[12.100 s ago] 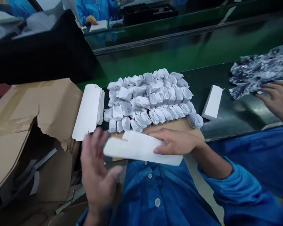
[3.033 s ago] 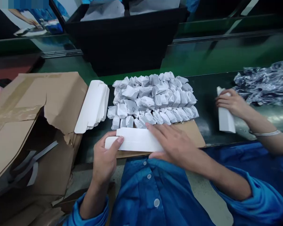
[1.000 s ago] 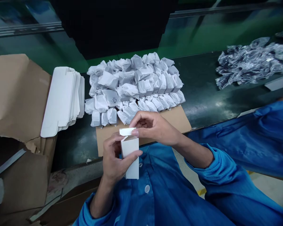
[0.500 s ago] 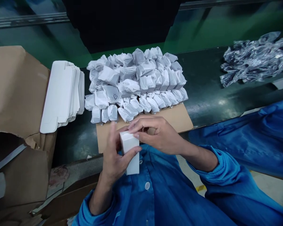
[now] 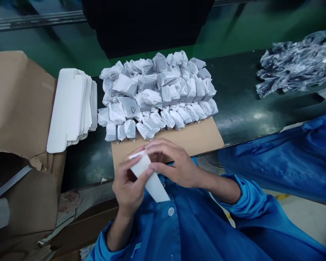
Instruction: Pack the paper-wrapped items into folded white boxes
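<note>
The white box (image 5: 159,188) is at the lower center of the frame, held in front of the blue jacket (image 5: 163,230) and tilted so that its lower end points toward the lower right. The left hand (image 5: 129,186) grips the box from the left side: the thumb presses on the near face and the fingers wrap around the upper left part. The right hand (image 5: 176,166) pinches the upper right edge, with the thumb against the box and the other fingers curled around the upper end; the exact contact of these fingers is partly hidden. The 2 hands are close together at the upper end of the box. Directly above them, the brown cardboard sheet (image 5: 191,139) lies on the dark work surface (image 5: 236,96). White-wrapped packets (image 5: 152,96) are piled in rows at the center of the frame, the nearest rows over the sheet; at least 2 packets show a printed triangular mark. At the left, flat white cartons (image 5: 65,108) are stacked beside the torn cardboard box (image 5: 11,101). At the upper right lies 1 heap of clear plastic packaging (image 5: 299,67) with dark contents. The blue clothing of 1 other person (image 5: 277,163) is visible at the right.
</note>
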The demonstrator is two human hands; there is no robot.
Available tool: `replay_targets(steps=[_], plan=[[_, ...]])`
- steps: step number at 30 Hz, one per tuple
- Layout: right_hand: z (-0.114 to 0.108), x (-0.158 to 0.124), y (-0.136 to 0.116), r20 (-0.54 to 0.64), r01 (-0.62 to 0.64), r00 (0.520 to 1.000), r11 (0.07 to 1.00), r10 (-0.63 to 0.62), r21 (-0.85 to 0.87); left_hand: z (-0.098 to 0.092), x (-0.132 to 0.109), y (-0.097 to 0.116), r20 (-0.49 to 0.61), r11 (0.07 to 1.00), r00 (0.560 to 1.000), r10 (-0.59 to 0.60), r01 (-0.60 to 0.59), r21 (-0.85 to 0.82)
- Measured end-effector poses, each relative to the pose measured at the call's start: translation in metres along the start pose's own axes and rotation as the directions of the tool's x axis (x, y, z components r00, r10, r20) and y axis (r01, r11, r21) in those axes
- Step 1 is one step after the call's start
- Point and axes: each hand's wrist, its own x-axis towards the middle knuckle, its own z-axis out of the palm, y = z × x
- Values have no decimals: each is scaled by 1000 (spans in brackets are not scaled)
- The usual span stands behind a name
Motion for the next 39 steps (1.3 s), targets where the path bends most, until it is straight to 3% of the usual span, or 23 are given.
replay_targets(steps=[3, 6, 8, 9, 10, 12, 14, 16, 17, 19, 21, 22, 25, 28, 31, 35, 39], plan=[[8, -19, -3, -8, -89, 996, 972, 89, -219, 4, 15, 1, -298, 991, 947, -121, 96, -97], [18, -36, -2, 124, 29, 991, 825, 50, -565, 0, 28, -2, -379, 974, 904, -197, 135, -184], [20, -35, 5, 187, 76, 981, 762, 59, -643, -9, 28, -8, -419, 997, 905, -72, 59, -45], [18, -30, 10, 211, 65, 973, 765, 94, -641, -15, 27, -11, -388, 995, 920, 49, -13, 96], [15, -23, 14, 246, 44, 959, 781, 142, -623, -21, 24, -15, -290, 962, 939, 184, -112, 248], [3, -4, 20, 352, 33, 912, 816, 211, -577, -35, 20, -22, 92, 812, 934, 344, -345, 470], [-12, 12, 19, 443, 118, 878, 815, 181, -567, -44, 19, -27, 464, 660, 825, 325, -549, 514], [-24, 20, 13, 435, 212, 895, 766, 97, -607, -47, 21, -31, 622, 568, 735, 270, -643, 513], [-29, 22, 9, 373, 213, 926, 736, 57, -643, -48, 22, -31, 647, 544, 718, 256, -660, 518], [-31, 22, 3, 159, 101, 987, 694, 19, -713, -47, 24, -31, 653, 526, 716, 247, -665, 530], [-24, 22, 2, -34, -45, 999, 644, 30, -764, -46, 24, -29, 643, 523, 736, 211, -641, 562], [-17, 24, 4, -67, -82, 997, 601, 47, -795, -44, 23, -27, 643, 521, 742, 188, -630, 575], [6, 34, 12, 37, -14, 994, 459, 101, -888, -37, 21, -21, 656, 523, 740, 149, -622, 583], [17, 41, 18, 143, 84, 982, 388, 125, -918, -29, 21, -17, 686, 541, 703, 189, -657, 525], [7, 39, 15, 242, 188, 965, 380, 99, -906, -29, 25, -18, 707, 548, 678, 202, -677, 492], [-16, 38, 5, 400, 361, 916, 395, 17, -845, -50, 31, -24, 695, 546, 697, 174, -656, 521], [-21, 59, 8, 570, 572, 816, 262, -91, -777, -72, 35, -27, 699, 558, 703, 132, -635, 534]])
